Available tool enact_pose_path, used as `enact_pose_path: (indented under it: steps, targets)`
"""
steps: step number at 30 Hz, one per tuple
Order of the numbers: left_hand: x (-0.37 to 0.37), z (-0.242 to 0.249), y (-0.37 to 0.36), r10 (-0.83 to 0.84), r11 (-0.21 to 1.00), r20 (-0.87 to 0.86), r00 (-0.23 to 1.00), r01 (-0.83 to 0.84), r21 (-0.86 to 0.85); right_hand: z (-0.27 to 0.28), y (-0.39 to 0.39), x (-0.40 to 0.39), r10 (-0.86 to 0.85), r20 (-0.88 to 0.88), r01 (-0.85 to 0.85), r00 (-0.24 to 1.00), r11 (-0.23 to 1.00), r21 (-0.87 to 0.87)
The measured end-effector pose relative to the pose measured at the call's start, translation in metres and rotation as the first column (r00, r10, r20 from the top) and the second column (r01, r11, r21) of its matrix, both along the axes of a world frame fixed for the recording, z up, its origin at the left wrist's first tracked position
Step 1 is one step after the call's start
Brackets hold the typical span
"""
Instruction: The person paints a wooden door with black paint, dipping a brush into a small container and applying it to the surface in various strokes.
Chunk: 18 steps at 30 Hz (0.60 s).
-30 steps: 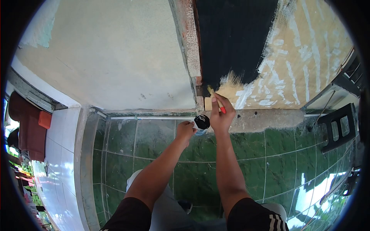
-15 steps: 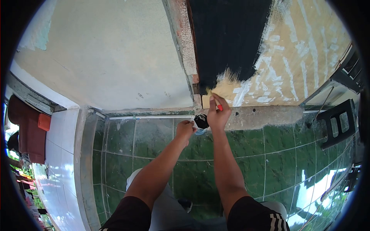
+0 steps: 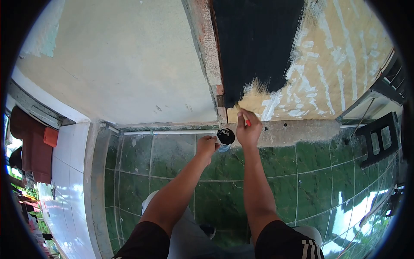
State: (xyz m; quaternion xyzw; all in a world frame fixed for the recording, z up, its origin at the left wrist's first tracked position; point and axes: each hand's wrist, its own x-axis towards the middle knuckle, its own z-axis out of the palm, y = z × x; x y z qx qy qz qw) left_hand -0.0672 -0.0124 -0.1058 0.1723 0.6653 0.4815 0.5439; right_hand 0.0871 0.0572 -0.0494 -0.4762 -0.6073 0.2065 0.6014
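My right hand is closed around a paintbrush with a wooden handle and a red end. Its bristles touch the lower left part of the panel, at the bottom edge of the black paint. Just below and to the left, my left hand pinches the side of a small paint container. Black paint shows inside its round mouth. Bare tan surface with white patches borders the black area.
Left of the panel stands a pale wall, with a rough post between. A white pipe runs along its base above green floor tiles. A black plastic stool lies at the right. Brown furniture stands far left.
My right hand and the brush have shifted slightly right and down, with black paint now reaching a bit lower at the panel's left edge. My left hand stays on the container.
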Motion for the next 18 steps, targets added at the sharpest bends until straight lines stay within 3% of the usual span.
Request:
enact_pose_path:
  steps: [2,5,8,11,14,18]
  targets:
    - [-0.001,-0.008,0.003,0.0,1.0,0.0,1.0,0.0,-0.008,0.027,-0.001,-0.001,0.02,-0.111,-0.01,0.994,0.996,0.093]
    - [0.002,-0.006,0.003,0.024,1.0,0.003,1.0,-0.024,0.003,0.018,-0.005,-0.001,0.009,-0.16,0.008,0.987,0.994,0.105]
    - [0.007,-0.003,0.004,0.054,0.999,-0.001,0.999,-0.054,0.008,-0.035,-0.005,0.001,0.03,-0.073,-0.029,0.997,0.999,0.017]
    - [0.005,-0.009,0.005,0.035,0.999,-0.011,0.999,-0.035,0.018,-0.068,-0.007,0.009,0.062,0.141,-0.044,0.988,0.991,-0.124]
    - [0.007,-0.001,0.002,0.032,0.999,0.021,0.999,-0.033,0.034,-0.05,-0.005,0.007,0.068,0.126,-0.055,0.99,0.993,-0.103]
    - [0.009,0.003,0.002,0.039,0.999,-0.006,0.999,-0.039,-0.006,0.015,-0.003,0.002,0.022,-0.039,-0.018,0.999,0.994,0.105]
